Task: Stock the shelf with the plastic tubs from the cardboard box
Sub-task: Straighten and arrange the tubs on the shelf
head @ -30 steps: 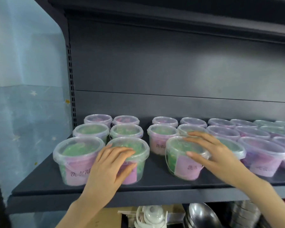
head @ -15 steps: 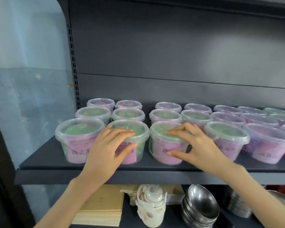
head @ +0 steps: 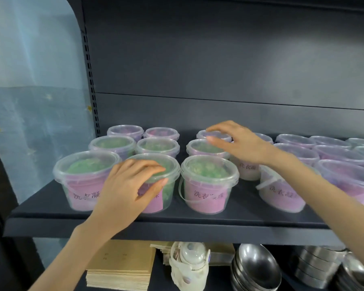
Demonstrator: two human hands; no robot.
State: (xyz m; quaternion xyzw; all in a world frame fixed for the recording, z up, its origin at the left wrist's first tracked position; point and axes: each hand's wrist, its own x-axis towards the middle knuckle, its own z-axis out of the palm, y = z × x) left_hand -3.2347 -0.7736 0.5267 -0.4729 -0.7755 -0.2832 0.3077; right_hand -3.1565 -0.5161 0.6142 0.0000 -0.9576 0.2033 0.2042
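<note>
Several clear plastic tubs with green or purple contents and pink labels stand in rows on the dark shelf (head: pixel 177 225). My left hand (head: pixel 126 185) grips the second tub (head: pixel 172 166) of the front row, fingers curled over its lid and thumb on its side. My right hand (head: pixel 240 143) reaches further back, its fingers spread loosely over the lids of the middle-row tub (head: pixel 200 148) and the rear tub (head: pixel 219 135); it holds nothing. The third front tub (head: pixel 208 181) stands free between my hands. The cardboard box is out of view.
The shelf's left upright (head: pixel 90 85) and a pale blue wall lie to the left. On the shelf below sit a stack of brown paper (head: pixel 120 263), a white bottle (head: pixel 189 263) and stacked steel bowls (head: pixel 256 267). More purple tubs (head: pixel 345 177) fill the right side.
My right hand has let go of the third front tub and moved back over the rear rows. My left hand has stayed on the second front tub.
</note>
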